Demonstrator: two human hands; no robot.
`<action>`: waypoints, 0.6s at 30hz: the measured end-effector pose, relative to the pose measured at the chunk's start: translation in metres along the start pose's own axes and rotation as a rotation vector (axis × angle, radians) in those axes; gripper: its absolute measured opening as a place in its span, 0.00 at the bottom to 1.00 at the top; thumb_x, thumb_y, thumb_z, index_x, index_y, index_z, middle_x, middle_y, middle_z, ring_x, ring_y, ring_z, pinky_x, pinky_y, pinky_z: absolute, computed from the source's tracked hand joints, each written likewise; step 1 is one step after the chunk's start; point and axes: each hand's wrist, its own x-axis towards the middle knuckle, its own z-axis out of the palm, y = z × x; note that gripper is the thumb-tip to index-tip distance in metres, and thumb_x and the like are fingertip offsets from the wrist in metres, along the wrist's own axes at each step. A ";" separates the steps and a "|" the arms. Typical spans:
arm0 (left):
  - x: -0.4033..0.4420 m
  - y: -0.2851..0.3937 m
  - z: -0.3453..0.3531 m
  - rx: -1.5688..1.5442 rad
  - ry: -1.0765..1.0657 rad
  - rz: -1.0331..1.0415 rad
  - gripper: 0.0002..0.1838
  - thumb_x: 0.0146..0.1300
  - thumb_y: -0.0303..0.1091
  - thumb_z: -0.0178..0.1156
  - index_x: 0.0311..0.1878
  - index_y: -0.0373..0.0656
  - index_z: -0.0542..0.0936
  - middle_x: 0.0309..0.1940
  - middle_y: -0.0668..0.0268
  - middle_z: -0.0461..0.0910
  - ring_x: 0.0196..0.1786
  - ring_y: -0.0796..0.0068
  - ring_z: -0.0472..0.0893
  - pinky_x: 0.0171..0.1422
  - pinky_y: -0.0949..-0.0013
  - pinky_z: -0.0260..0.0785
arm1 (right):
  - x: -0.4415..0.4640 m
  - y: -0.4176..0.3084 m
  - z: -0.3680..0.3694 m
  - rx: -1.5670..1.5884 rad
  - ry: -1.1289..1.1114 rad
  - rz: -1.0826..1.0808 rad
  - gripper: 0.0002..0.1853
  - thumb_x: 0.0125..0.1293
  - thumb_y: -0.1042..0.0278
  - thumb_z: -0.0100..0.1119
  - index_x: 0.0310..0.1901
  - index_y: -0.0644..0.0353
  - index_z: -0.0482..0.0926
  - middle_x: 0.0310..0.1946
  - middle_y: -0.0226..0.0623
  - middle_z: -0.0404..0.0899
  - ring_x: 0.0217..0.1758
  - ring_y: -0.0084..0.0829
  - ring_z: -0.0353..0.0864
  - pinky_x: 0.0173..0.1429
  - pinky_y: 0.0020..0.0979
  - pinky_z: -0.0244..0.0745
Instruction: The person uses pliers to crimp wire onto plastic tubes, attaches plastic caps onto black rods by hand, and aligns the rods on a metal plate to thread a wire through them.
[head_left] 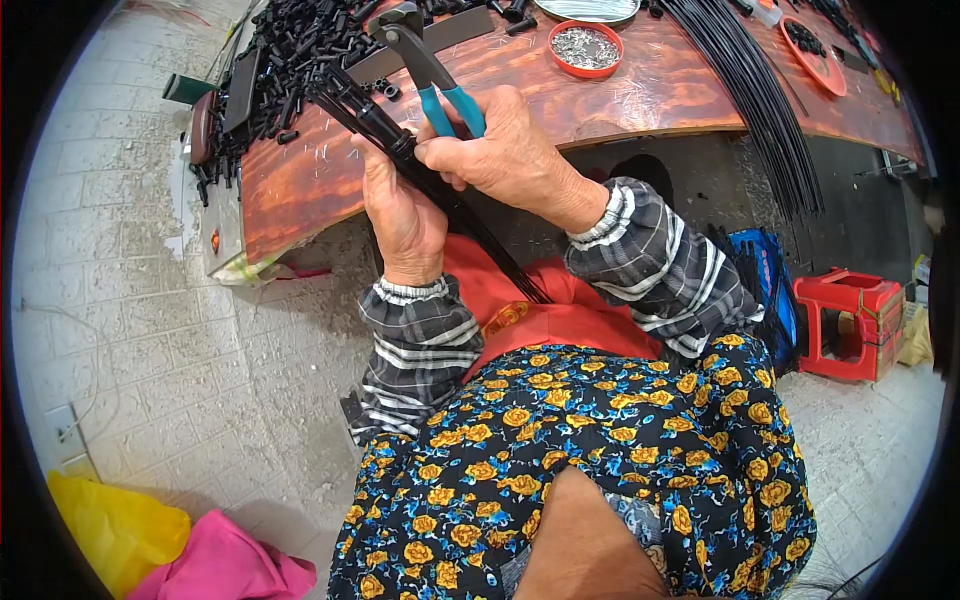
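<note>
My left hand (405,215) is closed around a bundle of thin black cables (480,235) that runs diagonally down over the red cloth on my lap. Black plastic fittings (372,118) cluster at the bundle's upper end. My right hand (510,150) grips a pair of pliers (420,62) with teal handles, its jaws pointing up and away from the bundle. The right thumb and fingertips meet the bundle just below the fittings. Whether they pinch one fitting is hidden.
A wooden table (660,105) carries a heap of black plastic parts (290,75), a red dish (586,72) of small metal pieces, loose black cables (745,90) and an orange tray (822,68). A red stool (850,290) stands right; a yellow bag (115,520) lies lower left.
</note>
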 end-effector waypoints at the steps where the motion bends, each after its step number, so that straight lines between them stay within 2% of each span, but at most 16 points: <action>1: 0.001 0.000 -0.002 0.000 -0.045 0.005 0.29 0.71 0.61 0.42 0.45 0.41 0.75 0.32 0.65 0.77 0.30 0.73 0.76 0.31 0.69 0.69 | 0.000 0.000 0.000 0.001 0.001 0.001 0.06 0.57 0.71 0.60 0.29 0.65 0.78 0.14 0.28 0.72 0.18 0.17 0.71 0.22 0.22 0.65; 3: 0.002 -0.001 -0.006 0.000 -0.089 0.009 0.28 0.71 0.60 0.42 0.45 0.41 0.75 0.33 0.66 0.77 0.32 0.73 0.76 0.34 0.68 0.70 | -0.001 0.000 0.002 0.017 0.008 -0.008 0.06 0.56 0.71 0.60 0.29 0.66 0.79 0.15 0.28 0.73 0.18 0.17 0.71 0.22 0.22 0.65; 5: 0.005 -0.003 -0.009 -0.106 -0.055 0.014 0.25 0.72 0.57 0.43 0.46 0.41 0.74 0.36 0.67 0.77 0.39 0.73 0.77 0.43 0.68 0.72 | -0.002 -0.006 0.003 0.004 0.018 -0.014 0.06 0.56 0.71 0.60 0.29 0.66 0.79 0.15 0.28 0.73 0.19 0.17 0.71 0.22 0.22 0.65; 6: 0.005 -0.003 -0.011 -0.105 -0.056 0.013 0.25 0.72 0.57 0.43 0.46 0.41 0.74 0.36 0.67 0.77 0.39 0.73 0.77 0.43 0.68 0.72 | -0.003 -0.008 0.003 -0.011 0.027 -0.020 0.06 0.55 0.71 0.60 0.29 0.66 0.79 0.16 0.28 0.73 0.19 0.17 0.71 0.22 0.23 0.66; 8: 0.005 -0.003 -0.013 -0.098 -0.132 0.034 0.24 0.73 0.55 0.43 0.45 0.42 0.75 0.39 0.68 0.77 0.44 0.74 0.76 0.50 0.68 0.70 | -0.002 -0.007 0.004 -0.011 0.034 -0.022 0.06 0.55 0.71 0.60 0.29 0.66 0.79 0.16 0.28 0.74 0.19 0.17 0.71 0.23 0.23 0.66; 11: 0.004 -0.002 -0.015 -0.058 -0.172 0.053 0.24 0.73 0.55 0.43 0.46 0.41 0.75 0.39 0.68 0.77 0.46 0.74 0.76 0.54 0.67 0.69 | -0.003 -0.006 0.004 -0.017 0.037 -0.027 0.06 0.55 0.71 0.60 0.29 0.65 0.80 0.17 0.28 0.74 0.20 0.16 0.72 0.24 0.22 0.66; 12: 0.005 -0.002 -0.014 -0.058 -0.173 0.054 0.24 0.73 0.55 0.43 0.46 0.41 0.75 0.39 0.68 0.77 0.46 0.74 0.76 0.54 0.67 0.69 | -0.002 -0.005 0.004 -0.024 0.034 -0.029 0.06 0.56 0.71 0.60 0.29 0.65 0.80 0.17 0.28 0.74 0.20 0.16 0.72 0.24 0.22 0.66; 14: 0.007 -0.004 -0.011 -0.085 -0.015 0.045 0.25 0.72 0.57 0.42 0.44 0.42 0.75 0.35 0.67 0.76 0.38 0.73 0.76 0.46 0.67 0.70 | -0.004 -0.007 0.002 -0.010 0.013 -0.037 0.07 0.57 0.70 0.60 0.29 0.66 0.80 0.17 0.28 0.74 0.21 0.17 0.73 0.24 0.23 0.67; 15: 0.006 -0.002 -0.012 -0.087 -0.016 0.045 0.25 0.72 0.57 0.42 0.44 0.42 0.75 0.35 0.67 0.76 0.38 0.73 0.76 0.46 0.67 0.70 | -0.005 -0.008 0.000 0.005 -0.008 -0.044 0.07 0.58 0.70 0.60 0.29 0.66 0.79 0.17 0.29 0.75 0.21 0.17 0.73 0.24 0.23 0.67; 16: 0.003 0.000 -0.014 -0.079 -0.125 -0.010 0.26 0.72 0.59 0.41 0.44 0.42 0.74 0.32 0.67 0.75 0.34 0.73 0.75 0.40 0.68 0.68 | -0.007 -0.010 -0.003 0.004 -0.008 -0.046 0.07 0.58 0.70 0.60 0.29 0.66 0.79 0.17 0.29 0.75 0.21 0.17 0.73 0.24 0.23 0.67; 17: 0.002 0.002 -0.015 -0.072 -0.233 -0.064 0.28 0.71 0.61 0.41 0.44 0.43 0.74 0.29 0.66 0.74 0.29 0.73 0.73 0.35 0.68 0.66 | -0.009 -0.012 -0.007 0.043 -0.055 -0.031 0.06 0.59 0.71 0.60 0.30 0.66 0.79 0.19 0.31 0.76 0.22 0.22 0.76 0.27 0.26 0.69; 18: 0.002 0.003 -0.015 -0.073 -0.230 -0.059 0.28 0.71 0.61 0.41 0.44 0.43 0.74 0.29 0.66 0.74 0.29 0.73 0.73 0.35 0.68 0.66 | -0.011 -0.014 -0.012 0.081 -0.106 -0.014 0.06 0.60 0.72 0.60 0.31 0.66 0.79 0.20 0.34 0.78 0.24 0.28 0.78 0.30 0.28 0.71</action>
